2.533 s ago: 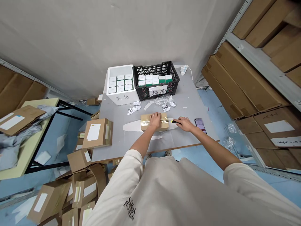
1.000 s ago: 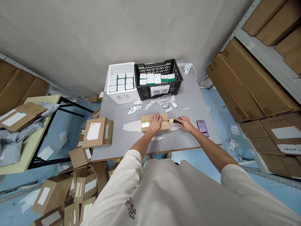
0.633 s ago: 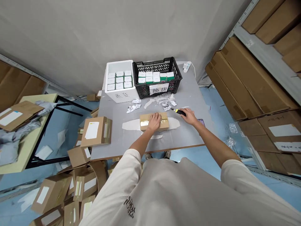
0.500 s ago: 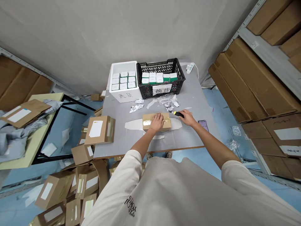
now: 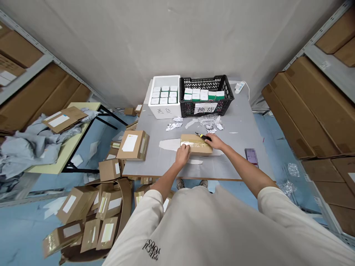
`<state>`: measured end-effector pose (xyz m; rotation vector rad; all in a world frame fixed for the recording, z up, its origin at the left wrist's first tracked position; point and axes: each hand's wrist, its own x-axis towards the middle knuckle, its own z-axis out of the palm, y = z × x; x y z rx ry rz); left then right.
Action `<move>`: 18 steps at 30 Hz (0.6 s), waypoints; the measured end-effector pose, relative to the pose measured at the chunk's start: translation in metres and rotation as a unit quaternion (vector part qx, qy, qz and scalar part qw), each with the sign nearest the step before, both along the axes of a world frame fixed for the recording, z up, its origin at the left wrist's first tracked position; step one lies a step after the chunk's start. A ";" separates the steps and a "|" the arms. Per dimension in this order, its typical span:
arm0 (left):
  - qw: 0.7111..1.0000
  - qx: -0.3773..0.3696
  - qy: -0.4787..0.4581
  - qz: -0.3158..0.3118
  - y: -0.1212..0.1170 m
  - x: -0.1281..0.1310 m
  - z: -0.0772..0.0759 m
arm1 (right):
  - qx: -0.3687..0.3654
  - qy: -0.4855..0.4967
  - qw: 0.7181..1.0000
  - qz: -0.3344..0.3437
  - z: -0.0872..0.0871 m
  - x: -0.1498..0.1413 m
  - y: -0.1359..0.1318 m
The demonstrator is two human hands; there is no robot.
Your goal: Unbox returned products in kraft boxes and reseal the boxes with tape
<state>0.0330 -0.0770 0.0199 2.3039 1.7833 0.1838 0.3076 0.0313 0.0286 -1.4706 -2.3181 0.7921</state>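
A small taped cardboard box (image 5: 197, 143) lies flat on the grey table (image 5: 238, 125). My left hand (image 5: 182, 155) grips its near left corner, fingers curled over the edge. My right hand (image 5: 214, 142) is closed round a black and yellow utility knife (image 5: 201, 136), whose tip rests on the far top edge of the box.
A white foam box (image 5: 163, 111) and a black crate (image 5: 205, 108) of small green-and-white cartons stand at the table's far edge. Torn paper scraps (image 5: 173, 126) lie before them. A phone (image 5: 251, 155) lies right. Another cardboard box (image 5: 133, 145) sits left; several boxes litter the floor (image 5: 91, 218).
My right hand brought the knife from the right end of the box round to its far top edge. My left hand slid from the box top to its near left corner. The camera swung left.
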 end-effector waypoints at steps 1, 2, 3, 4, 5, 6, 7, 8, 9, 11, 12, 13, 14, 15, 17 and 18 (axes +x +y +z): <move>1.000 -0.018 -0.009 0.021 0.002 -0.001 -0.001 | 0.004 -0.002 1.000 -0.004 0.000 0.000 -0.002; 0.999 -0.033 -0.020 0.038 0.004 -0.002 -0.002 | 0.006 -0.006 1.000 -0.010 0.001 0.000 -0.003; 0.997 -0.042 -0.033 0.054 0.007 -0.002 -0.002 | 0.006 -0.010 1.000 -0.016 0.002 0.001 -0.005; 0.996 -0.047 -0.046 0.068 0.011 -0.001 -0.003 | 0.004 -0.015 1.000 -0.021 0.003 0.002 -0.007; 0.994 -0.050 -0.058 0.079 0.016 0.000 -0.003 | 0.003 -0.019 0.999 -0.026 0.004 0.004 -0.008; 0.993 -0.049 -0.071 0.086 0.020 0.002 -0.003 | 0.002 -0.021 0.999 -0.031 0.005 0.005 -0.010; 0.992 -0.047 -0.083 0.088 0.025 0.005 -0.003 | 0.000 -0.021 0.999 -0.039 0.005 0.007 -0.011; 0.991 -0.044 -0.095 0.088 0.030 0.008 -0.003 | -0.004 -0.017 0.999 -0.051 0.005 0.009 -0.012; 0.990 -0.040 -0.109 0.082 0.036 0.012 -0.003 | -0.011 -0.007 0.998 -0.067 0.005 0.011 -0.013; 0.987 -0.031 -0.141 0.067 0.045 0.020 -0.003 | -0.035 0.025 0.993 -0.108 0.002 0.014 -0.015; 0.986 -0.029 -0.155 0.057 0.049 0.024 -0.003 | -0.051 0.043 0.990 -0.128 0.001 0.015 -0.016; 0.985 -0.027 -0.164 0.048 0.053 0.028 -0.003 | -0.067 0.058 0.985 -0.146 -0.001 0.016 -0.018; 0.984 -0.027 -0.170 0.041 0.056 0.032 -0.003 | -0.081 0.070 0.981 -0.162 -0.002 0.016 -0.021; 0.984 -0.026 -0.170 0.037 0.059 0.035 -0.003 | -0.092 0.080 0.977 -0.175 -0.004 0.015 -0.025; 0.987 -0.022 -0.158 0.034 0.064 0.038 -0.002 | -0.109 0.098 0.970 -0.195 -0.007 0.010 -0.034; 0.988 -0.020 -0.148 0.030 0.067 0.038 -0.002 | -0.119 0.110 0.966 -0.200 -0.009 0.007 -0.040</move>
